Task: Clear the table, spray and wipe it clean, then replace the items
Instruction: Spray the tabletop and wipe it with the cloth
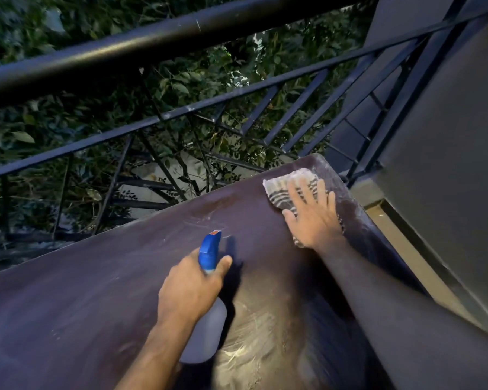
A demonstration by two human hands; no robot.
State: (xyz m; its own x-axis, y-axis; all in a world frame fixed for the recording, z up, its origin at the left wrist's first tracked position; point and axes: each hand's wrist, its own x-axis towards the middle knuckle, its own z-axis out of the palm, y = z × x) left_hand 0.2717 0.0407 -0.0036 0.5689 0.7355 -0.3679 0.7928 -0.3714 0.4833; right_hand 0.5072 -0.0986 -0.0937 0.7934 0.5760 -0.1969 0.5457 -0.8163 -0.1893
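Note:
A dark brown table [96, 291] fills the lower view, with pale smears and streaks on its top. My left hand [192, 288] grips a spray bottle [209, 251] by the neck; its blue nozzle points away from me and its pale body hangs below my fist. My right hand [313, 215] lies flat with fingers spread on a grey-and-white striped cloth [279, 190], pressing it on the table's far right corner. No other items stand on the visible tabletop.
A black metal railing [152, 43] runs just beyond the table's far edge, with leafy trees behind and below it. A dark wall [448, 164] and a ledge border the table on the right.

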